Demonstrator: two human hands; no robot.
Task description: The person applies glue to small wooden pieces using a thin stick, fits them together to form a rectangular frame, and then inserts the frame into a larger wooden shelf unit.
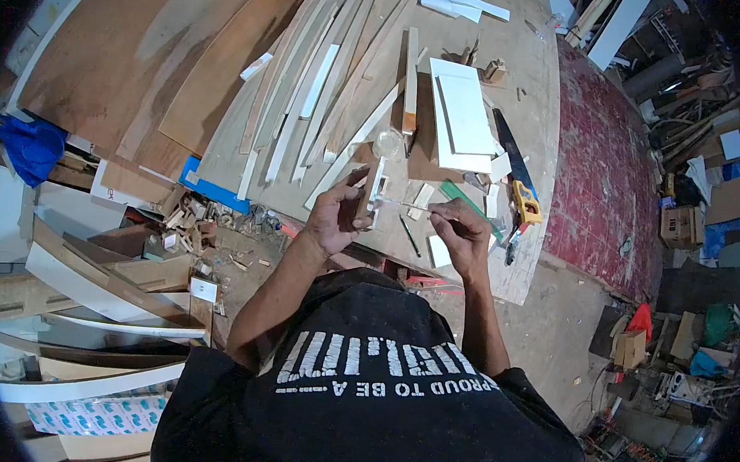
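My left hand (334, 214) is closed around a small wooden piece (371, 193) with a white face, held upright over the workbench's near edge. To its right, my right hand (464, 229) pinches a thin stick (406, 204), whose far end reaches the white face of the piece. Just beyond the piece sits a small round clear container (388, 143). A dark pencil-like rod (410, 236) lies on the bench between my hands. Beyond my right hand is a green strip (466, 205) beside small white offcuts.
Long wood strips (338, 74) cover the bench's left part. White panels (464, 117) lie right of centre. A handsaw with a yellow handle (527, 202) rests near the bench's right edge. Scrap wood (185, 231) is piled on the floor at left.
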